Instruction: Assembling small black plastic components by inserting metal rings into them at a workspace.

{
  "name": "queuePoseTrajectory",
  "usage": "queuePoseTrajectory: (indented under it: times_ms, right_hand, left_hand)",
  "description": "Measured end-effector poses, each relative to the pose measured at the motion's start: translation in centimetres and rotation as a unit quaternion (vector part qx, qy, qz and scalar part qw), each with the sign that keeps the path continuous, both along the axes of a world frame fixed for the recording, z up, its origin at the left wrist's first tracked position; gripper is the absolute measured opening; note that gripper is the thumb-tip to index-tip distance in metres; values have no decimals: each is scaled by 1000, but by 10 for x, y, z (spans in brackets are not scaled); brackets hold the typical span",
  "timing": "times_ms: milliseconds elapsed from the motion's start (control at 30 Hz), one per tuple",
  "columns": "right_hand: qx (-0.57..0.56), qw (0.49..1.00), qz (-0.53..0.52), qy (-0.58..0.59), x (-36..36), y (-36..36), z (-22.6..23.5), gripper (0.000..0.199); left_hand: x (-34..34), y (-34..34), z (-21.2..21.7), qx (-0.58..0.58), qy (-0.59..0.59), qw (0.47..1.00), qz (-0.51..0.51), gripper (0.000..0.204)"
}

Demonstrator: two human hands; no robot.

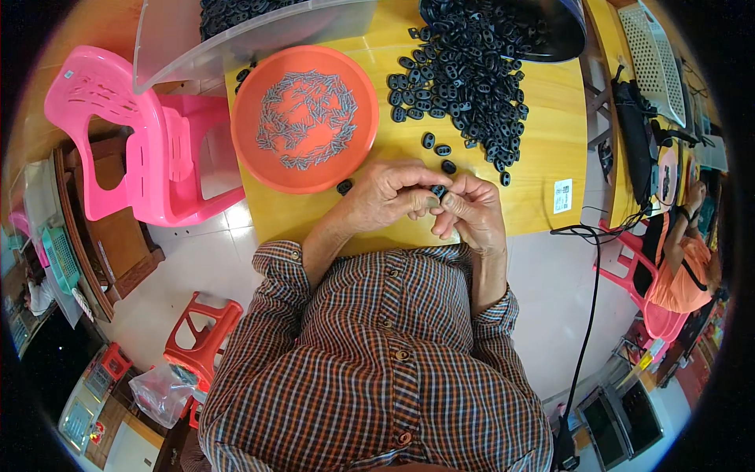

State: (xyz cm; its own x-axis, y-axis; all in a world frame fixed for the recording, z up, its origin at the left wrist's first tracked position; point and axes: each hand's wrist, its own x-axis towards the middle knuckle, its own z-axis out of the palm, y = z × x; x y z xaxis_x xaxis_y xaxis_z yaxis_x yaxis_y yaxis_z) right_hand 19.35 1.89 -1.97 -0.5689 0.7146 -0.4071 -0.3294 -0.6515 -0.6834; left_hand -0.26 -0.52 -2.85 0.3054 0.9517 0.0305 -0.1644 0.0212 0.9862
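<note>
My left hand [387,194] and my right hand [470,212] meet over the front edge of a yellow wooden table [543,134]. Both pinch one small black oval plastic piece [438,191] between their fingertips. Just beyond my hands lies a spread heap of the same black pieces [464,79], with a few loose ones nearer, one [344,186] by my left wrist. To the left of the heap stands an orange round dish [304,118] holding several small grey metal pins [307,118].
A clear plastic bin [236,31] with black pieces sits at the back left, a dark tray [543,31] of them at the back right. A pink plastic chair [141,141] stands left, a red stool [203,334] below it. Another person in orange [684,259] sits at right. A black cable [588,315] hangs by the table.
</note>
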Motion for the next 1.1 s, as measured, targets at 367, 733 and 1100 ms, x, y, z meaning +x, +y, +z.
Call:
queuePoseTrajectory:
  times_ms: [367,733,1100]
  right_hand:
    - [-22,1000,2,-12,-2,1,2,10]
    - [5,1000,22,16,8,-10,8,7]
    - [74,978,98,-168,0,-19,26,3]
  left_hand:
    - [5,-2,1,-13,-5,1000,4,21]
    - [1,-6,18,2,-21,999,-43,21]
    - [-27,-48,30,139,300,941,76,24]
